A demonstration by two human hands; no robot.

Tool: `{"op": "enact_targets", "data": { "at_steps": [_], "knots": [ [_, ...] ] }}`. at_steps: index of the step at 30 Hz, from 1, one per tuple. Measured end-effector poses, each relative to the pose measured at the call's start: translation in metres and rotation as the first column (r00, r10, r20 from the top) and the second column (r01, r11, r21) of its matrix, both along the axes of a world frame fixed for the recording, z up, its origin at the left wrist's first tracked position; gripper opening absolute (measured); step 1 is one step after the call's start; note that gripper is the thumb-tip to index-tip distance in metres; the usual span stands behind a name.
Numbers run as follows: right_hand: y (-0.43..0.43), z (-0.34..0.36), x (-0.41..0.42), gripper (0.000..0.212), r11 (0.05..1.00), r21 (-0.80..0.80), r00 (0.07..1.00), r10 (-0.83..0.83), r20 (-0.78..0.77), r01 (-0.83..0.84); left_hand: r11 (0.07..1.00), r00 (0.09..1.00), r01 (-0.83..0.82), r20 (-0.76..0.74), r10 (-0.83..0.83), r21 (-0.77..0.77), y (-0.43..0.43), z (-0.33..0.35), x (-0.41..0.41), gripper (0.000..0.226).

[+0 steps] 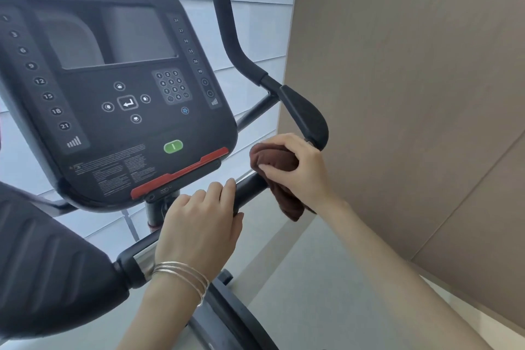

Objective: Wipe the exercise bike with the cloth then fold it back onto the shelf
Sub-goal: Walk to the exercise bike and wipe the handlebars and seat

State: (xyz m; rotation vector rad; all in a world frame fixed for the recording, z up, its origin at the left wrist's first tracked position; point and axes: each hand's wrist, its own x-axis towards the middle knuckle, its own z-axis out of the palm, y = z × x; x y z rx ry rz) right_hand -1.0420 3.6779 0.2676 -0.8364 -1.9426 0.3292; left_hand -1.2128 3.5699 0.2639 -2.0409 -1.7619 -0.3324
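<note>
While the left hand point(199, 224) steadies the black padded handlebar point(251, 187) it curls round, the right hand point(301, 167), clenched on the bunched brown cloth point(272, 159), should rub firmly along the bar.

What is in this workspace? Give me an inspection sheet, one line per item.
Surface: black handlebar below the console, screen dark.
Job's things: brown cloth wrapped on the handlebar; shelf not in view.
Clutter: nothing seen.
Grippers: left hand grips the handlebar; right hand holds the cloth against it.
Cables: nothing seen.
Surroundings: beige wall panel on the right, pale window behind.
</note>
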Motion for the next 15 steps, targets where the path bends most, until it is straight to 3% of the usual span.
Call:
{"op": "enact_targets", "data": {
  "at_steps": [2,5,7,12,15],
  "knots": [
    [0.003,0.003,0.004,0.027,0.996,-0.091,1.0,0.004,-0.029,-0.007,1.0,1.0,0.005,-0.005,-0.005,0.008,0.0,0.0,-0.001,0.042],
    [0.016,0.01,0.019,0.028,0.969,-0.224,0.988,-0.127,-0.09,0.104,1.0,0.999,0.0,-0.044,-0.001,-0.016,-0.003,0.001,0.001,0.045],
    [0.016,0.01,0.023,0.029,0.966,-0.209,0.983,-0.172,-0.07,0.154,1.0,0.999,0.003,-0.033,-0.003,-0.001,-0.004,0.001,0.001,0.047],
    [-0.008,-0.014,0.016,0.037,0.997,-0.07,0.999,0.014,-0.034,-0.017,1.0,1.0,-0.01,-0.016,0.009,-0.009,-0.002,0.001,0.001,0.044],
    [-0.001,-0.016,0.021,0.038,0.999,-0.038,0.999,-0.001,-0.038,0.0,1.0,1.0,-0.003,-0.016,0.003,0.006,-0.001,0.0,0.0,0.042]
  ]
}}
